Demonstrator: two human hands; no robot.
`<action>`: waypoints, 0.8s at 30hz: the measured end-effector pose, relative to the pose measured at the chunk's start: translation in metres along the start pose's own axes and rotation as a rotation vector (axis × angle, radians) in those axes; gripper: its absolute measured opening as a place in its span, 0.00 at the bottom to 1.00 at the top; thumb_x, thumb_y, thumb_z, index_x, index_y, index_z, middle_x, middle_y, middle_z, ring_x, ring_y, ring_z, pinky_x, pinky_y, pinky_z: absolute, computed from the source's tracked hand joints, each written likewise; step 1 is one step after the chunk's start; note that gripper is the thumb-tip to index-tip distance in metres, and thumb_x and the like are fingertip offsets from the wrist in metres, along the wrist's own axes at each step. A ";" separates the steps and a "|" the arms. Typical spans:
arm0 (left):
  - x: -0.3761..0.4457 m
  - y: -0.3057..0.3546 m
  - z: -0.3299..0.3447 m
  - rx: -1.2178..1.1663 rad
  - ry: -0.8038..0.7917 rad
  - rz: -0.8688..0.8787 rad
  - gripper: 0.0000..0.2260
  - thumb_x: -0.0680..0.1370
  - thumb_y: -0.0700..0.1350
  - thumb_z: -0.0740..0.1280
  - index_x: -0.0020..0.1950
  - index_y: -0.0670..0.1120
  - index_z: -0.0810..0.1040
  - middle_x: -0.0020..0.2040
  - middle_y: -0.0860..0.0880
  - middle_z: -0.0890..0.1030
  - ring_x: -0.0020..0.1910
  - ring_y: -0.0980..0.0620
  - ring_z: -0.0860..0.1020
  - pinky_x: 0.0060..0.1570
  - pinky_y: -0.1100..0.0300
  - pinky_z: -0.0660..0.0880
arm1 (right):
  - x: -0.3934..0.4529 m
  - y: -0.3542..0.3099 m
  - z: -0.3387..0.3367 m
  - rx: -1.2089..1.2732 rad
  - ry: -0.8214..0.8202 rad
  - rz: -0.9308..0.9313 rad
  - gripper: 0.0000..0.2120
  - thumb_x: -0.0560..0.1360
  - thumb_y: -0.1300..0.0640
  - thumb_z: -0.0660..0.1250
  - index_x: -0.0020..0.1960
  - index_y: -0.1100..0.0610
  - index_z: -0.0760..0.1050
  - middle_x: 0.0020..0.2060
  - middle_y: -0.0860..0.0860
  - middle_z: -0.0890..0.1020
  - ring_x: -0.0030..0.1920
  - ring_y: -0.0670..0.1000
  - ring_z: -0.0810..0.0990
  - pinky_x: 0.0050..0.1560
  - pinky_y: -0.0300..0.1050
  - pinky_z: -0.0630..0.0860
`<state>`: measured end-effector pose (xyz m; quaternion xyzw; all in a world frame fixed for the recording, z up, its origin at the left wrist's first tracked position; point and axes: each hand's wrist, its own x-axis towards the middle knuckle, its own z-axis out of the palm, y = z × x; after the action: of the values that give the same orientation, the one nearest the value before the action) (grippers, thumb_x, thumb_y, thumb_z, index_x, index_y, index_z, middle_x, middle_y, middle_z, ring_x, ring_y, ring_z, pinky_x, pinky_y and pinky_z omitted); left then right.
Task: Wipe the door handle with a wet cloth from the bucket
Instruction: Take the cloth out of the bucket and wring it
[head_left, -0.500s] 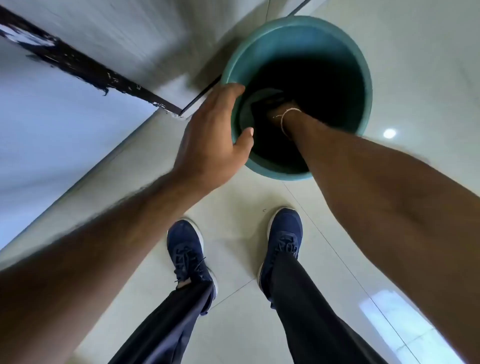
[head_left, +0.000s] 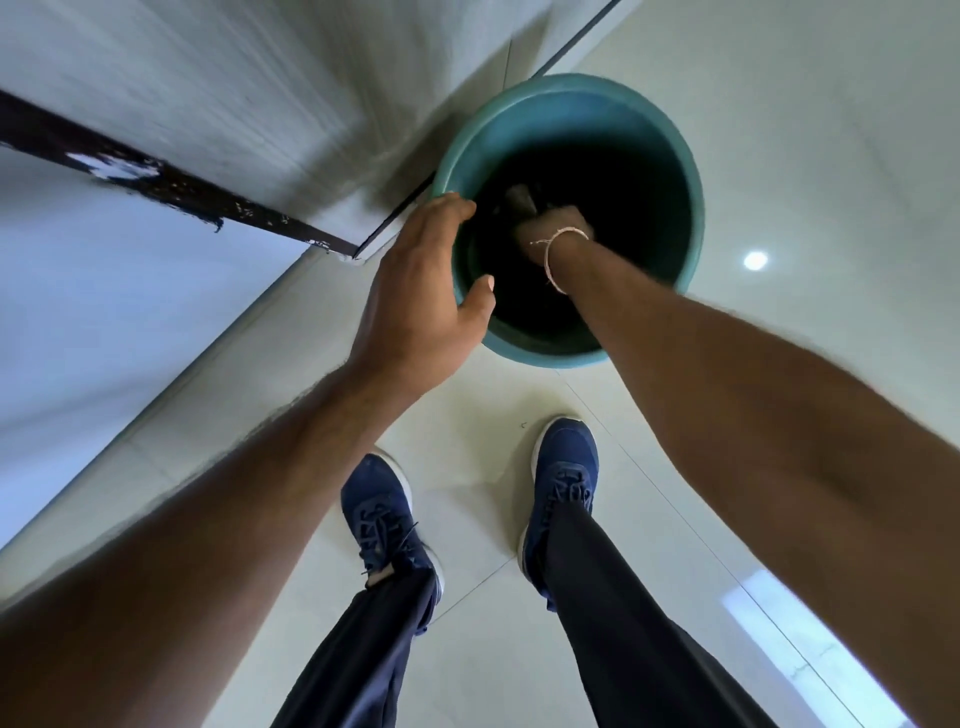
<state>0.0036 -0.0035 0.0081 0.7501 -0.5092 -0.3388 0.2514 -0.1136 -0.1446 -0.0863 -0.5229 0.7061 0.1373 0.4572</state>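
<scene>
A teal bucket (head_left: 670, 140) stands on the pale tiled floor, dark inside. My right hand (head_left: 550, 228), with a thin string band at the wrist, reaches down into it and is closed around a dark grey cloth (head_left: 519, 200), part of which sticks up past the knuckles. My left hand (head_left: 421, 296) rests on the bucket's near left rim, fingers spread over the edge and thumb inside. The door handle is not in view.
A grey wall or door face (head_left: 234, 88) with a dark chipped strip (head_left: 156, 179) runs along the left, close to the bucket. My two blue shoes (head_left: 384, 514) stand on the floor tiles (head_left: 805, 130) just below the bucket.
My right hand has risen a little inside the bucket and the cloth now shows above the knuckles. The left hand stays on the rim.
</scene>
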 end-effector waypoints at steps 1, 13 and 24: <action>0.001 0.008 -0.008 -0.009 -0.012 -0.031 0.27 0.77 0.46 0.71 0.75 0.40 0.74 0.74 0.42 0.78 0.74 0.44 0.76 0.75 0.45 0.74 | -0.012 -0.005 -0.011 0.087 0.028 0.049 0.32 0.72 0.37 0.72 0.65 0.60 0.81 0.60 0.58 0.86 0.61 0.61 0.85 0.64 0.52 0.82; -0.042 0.210 -0.180 -0.723 -0.202 -0.591 0.15 0.81 0.52 0.75 0.61 0.43 0.82 0.59 0.42 0.87 0.60 0.46 0.86 0.65 0.51 0.83 | -0.330 -0.025 -0.188 0.923 -0.146 -0.095 0.17 0.74 0.62 0.74 0.61 0.64 0.81 0.46 0.57 0.86 0.41 0.51 0.85 0.39 0.41 0.81; -0.166 0.384 -0.313 -0.720 0.018 -0.535 0.09 0.80 0.39 0.75 0.59 0.38 0.85 0.50 0.43 0.89 0.46 0.50 0.88 0.42 0.58 0.84 | -0.532 -0.041 -0.287 0.130 0.005 -0.434 0.30 0.73 0.42 0.74 0.71 0.53 0.74 0.61 0.52 0.84 0.59 0.56 0.83 0.60 0.51 0.81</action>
<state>-0.0273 0.0249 0.5288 0.7231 -0.1446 -0.5411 0.4043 -0.2033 -0.0287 0.5013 -0.6324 0.5856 -0.0113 0.5070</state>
